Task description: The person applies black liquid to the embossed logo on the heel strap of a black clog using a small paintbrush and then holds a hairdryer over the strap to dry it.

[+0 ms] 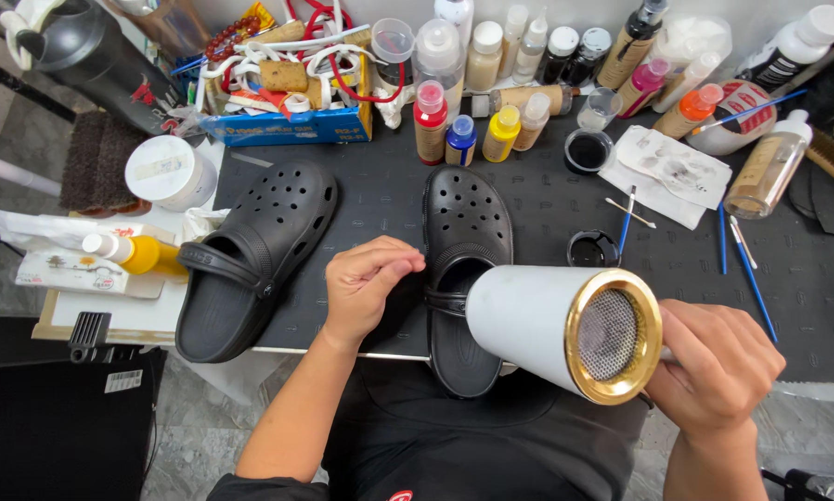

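Two risks: right hand (714, 371) fingers grip the white gold-rimmed hair dryer (565, 329); lingering could warp the black perforated rubber clog (466, 269), or scorch the left hand (366, 283), loosely curled, empty.

A white hair dryer (565, 329) with a gold-rimmed mesh end lies level at about five o'clock, nozzle toward a black perforated clog (466, 269) standing toe-up on the counter (807, 288); its twin (254, 255) tilts at nine o'clock.
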